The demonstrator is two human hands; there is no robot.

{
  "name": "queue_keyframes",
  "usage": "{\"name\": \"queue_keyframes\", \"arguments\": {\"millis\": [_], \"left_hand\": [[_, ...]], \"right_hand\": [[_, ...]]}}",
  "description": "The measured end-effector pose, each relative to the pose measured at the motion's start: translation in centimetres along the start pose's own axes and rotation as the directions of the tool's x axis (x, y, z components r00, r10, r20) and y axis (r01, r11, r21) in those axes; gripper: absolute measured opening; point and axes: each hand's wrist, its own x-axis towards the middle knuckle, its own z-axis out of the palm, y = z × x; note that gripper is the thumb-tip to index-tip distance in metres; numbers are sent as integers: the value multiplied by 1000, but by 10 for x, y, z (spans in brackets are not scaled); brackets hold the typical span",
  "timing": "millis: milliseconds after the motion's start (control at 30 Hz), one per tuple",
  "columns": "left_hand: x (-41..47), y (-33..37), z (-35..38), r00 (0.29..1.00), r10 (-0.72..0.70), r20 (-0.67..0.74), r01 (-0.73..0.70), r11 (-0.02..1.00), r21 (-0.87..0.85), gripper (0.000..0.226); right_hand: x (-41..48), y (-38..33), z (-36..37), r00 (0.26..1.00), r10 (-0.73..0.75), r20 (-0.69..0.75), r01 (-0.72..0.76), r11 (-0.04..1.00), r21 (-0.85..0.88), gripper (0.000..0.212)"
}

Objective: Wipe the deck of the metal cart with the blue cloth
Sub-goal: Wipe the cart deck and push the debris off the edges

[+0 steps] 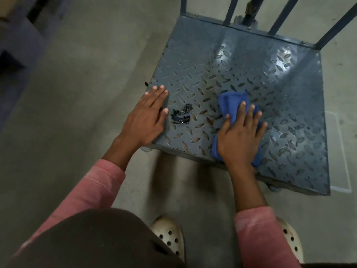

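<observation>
The metal cart's deck (251, 74) is a grey-blue tread plate with a raised diamond pattern, filling the upper right of the view. A folded blue cloth (230, 104) lies on its near part. My right hand (241, 136) presses flat on the cloth with straight, spread fingers. My left hand (146, 117) rests flat on the deck's near left corner, fingers straight, holding nothing. Between the two hands sits a small clump of black crumpled scraps (181, 114).
Dark upright bars (230, 10) rise from the cart's far edge. Grey concrete floor (87, 74) surrounds the cart. My feet in pale perforated clogs (170, 236) stand just in front of the near edge. Dark shapes sit at the upper left.
</observation>
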Motion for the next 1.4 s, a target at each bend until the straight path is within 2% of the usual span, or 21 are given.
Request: {"name": "queue_keyframes", "arguments": {"millis": [200, 400, 600, 700, 1100, 1233, 1300, 1400], "left_hand": [[59, -33, -22, 982, 119, 150, -112, 992, -54, 59], [130, -57, -47, 950, 173, 260, -181, 983, 10, 61], [169, -74, -52, 957, 120, 264, -136, 990, 44, 56], [183, -77, -47, 961, 112, 254, -116, 993, 1, 52], [180, -85, -29, 970, 172, 173, -154, 981, -116, 53], [180, -83, -30, 969, 151, 195, -135, 987, -92, 55], [179, -82, -30, 969, 150, 198, -134, 987, -94, 59], [182, -84, -24, 969, 152, 195, -128, 983, -130, 63]], "right_hand": [[27, -13, 6, 994, -108, -10, 108, 993, 55, 68], [91, -17, 11, 971, -235, 38, 231, 969, 82, 61], [176, -35, 19, 933, -354, 70, 344, 931, 121, 60], [205, -53, 27, 927, -366, 81, 356, 927, 116, 59], [257, -104, 42, 901, -415, 122, 416, 909, 24, 58], [221, -113, 36, 826, -544, 147, 532, 839, 115, 57], [188, -114, 35, 737, -651, 180, 626, 759, 180, 57], [139, -100, 32, 562, -805, 187, 747, 592, 304, 58]]}}
